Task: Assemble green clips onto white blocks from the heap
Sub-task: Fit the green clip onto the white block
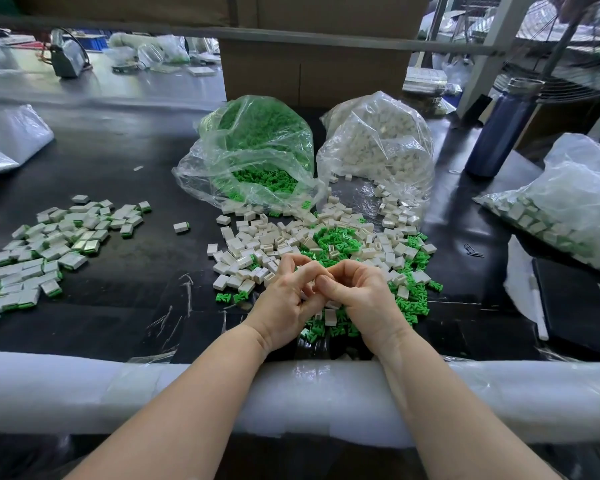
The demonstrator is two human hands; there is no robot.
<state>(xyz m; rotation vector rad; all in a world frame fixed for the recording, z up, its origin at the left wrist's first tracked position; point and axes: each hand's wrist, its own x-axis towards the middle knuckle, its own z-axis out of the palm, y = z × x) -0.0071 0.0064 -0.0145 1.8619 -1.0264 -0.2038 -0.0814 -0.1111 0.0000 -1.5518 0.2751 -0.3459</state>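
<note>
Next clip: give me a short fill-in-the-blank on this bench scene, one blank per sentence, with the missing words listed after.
1. The bag of green clips lies to the ____ of the bag of white blocks.
2. The finished pile lies on the person's ____ side.
3. The left hand and right hand meet above the mixed ____ of loose parts.
4. The bottle at the far right is dark ____.

Missing words: left; left; heap; blue
</note>
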